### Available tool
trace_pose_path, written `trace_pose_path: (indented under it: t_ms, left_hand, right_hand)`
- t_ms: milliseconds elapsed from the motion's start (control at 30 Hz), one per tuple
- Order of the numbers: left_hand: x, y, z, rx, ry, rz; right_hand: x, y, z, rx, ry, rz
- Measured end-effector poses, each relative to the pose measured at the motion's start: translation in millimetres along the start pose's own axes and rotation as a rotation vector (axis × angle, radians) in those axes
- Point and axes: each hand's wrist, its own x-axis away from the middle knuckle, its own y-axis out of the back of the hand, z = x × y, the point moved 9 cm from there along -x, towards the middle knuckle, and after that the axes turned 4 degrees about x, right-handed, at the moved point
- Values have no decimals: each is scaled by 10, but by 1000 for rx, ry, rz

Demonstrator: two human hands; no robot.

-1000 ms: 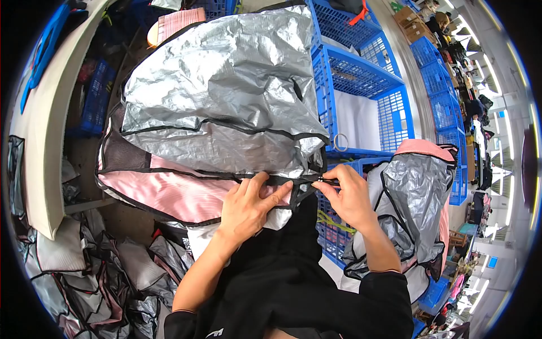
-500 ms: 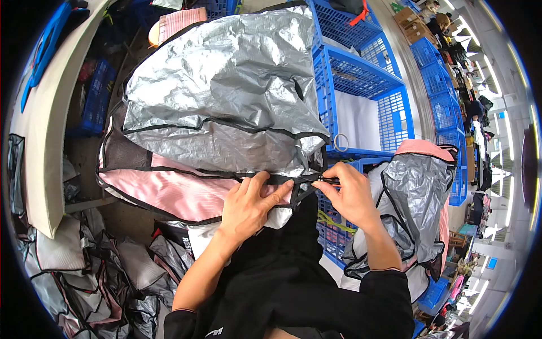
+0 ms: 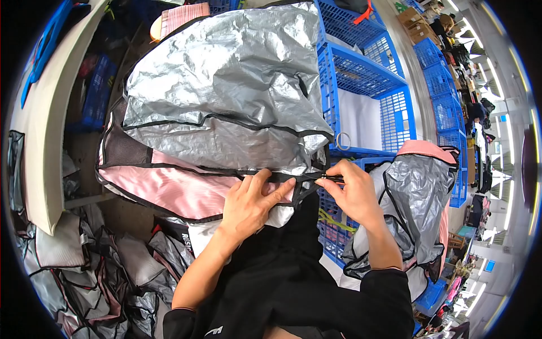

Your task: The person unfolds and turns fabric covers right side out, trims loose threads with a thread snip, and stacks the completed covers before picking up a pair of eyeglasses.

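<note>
A large silver foil-like sewn piece (image 3: 226, 79) with black edging lies in front of me, its lower part lined in shiny pink fabric (image 3: 180, 186). My left hand (image 3: 247, 204) rests on the black-edged border of the pink part, index finger and thumb stretched apart and pressing it down. Beside it, my right hand (image 3: 353, 189) is closed around small dark snips (image 3: 330, 178), pinched between thumb and fingers. The snips point left toward the black edging at the piece's right corner, close to my left thumb. Where their tips meet the edging is too small to tell.
Blue plastic crates (image 3: 367, 96) stand to the right of the piece, with a metal ring (image 3: 342, 141) on one. Another silver and pink piece (image 3: 415, 192) hangs at my right. More sewn pieces (image 3: 84, 277) are heaped at lower left, below a pale board edge (image 3: 48, 169).
The snips in my right hand show a little more and sit slightly farther right. My left hand stays in place on the fabric. The view has shifted slightly.
</note>
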Motion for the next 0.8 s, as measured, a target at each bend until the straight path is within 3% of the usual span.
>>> trace_pose_path:
  t_ms: [800]
  left_hand:
    - [23, -33, 15, -14, 17, 30]
  right_hand:
    - [-150, 41, 114, 62, 68, 88]
